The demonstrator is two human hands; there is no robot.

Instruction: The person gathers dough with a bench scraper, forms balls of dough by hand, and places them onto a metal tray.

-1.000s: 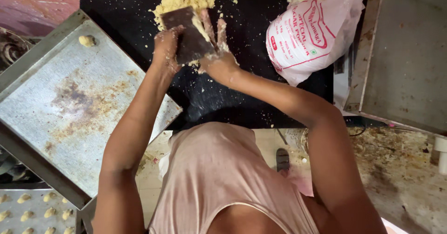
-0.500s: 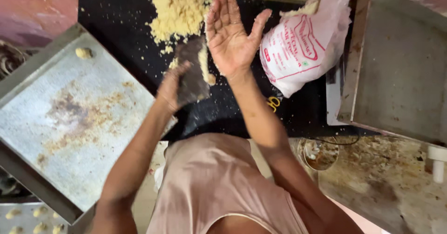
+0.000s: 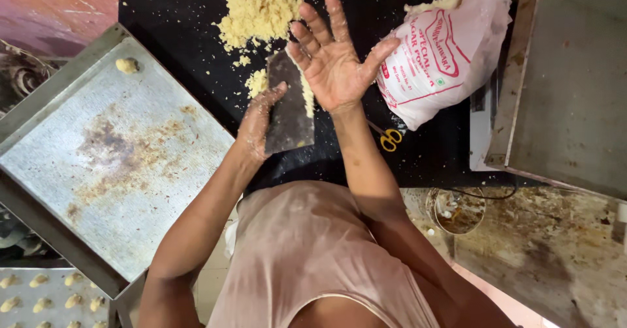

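My left hand (image 3: 258,122) grips a dark flat metal scraper (image 3: 289,109) whose edge carries a strip of yellow crumbly dough. Its blade lies against the palm of my right hand (image 3: 334,57), which is held up flat with fingers spread and dusted with crumbs. Both hands hover over a black worktop (image 3: 176,21). A heap of yellow crumbly dough (image 3: 258,4) lies on that worktop just beyond the hands, with loose crumbs around it.
A large metal baking tray (image 3: 111,158) with one dough ball (image 3: 127,65) sits at the left. A white plastic powder bag (image 3: 444,53) lies at the right, yellow-handled scissors (image 3: 386,137) near it. Another metal tray (image 3: 575,86) is far right; shaped dough pieces (image 3: 39,292) bottom left.
My right hand came off the scraper, rose and opened flat with fingers spread. The left hand kept the scraper and brought its edge against the right palm.
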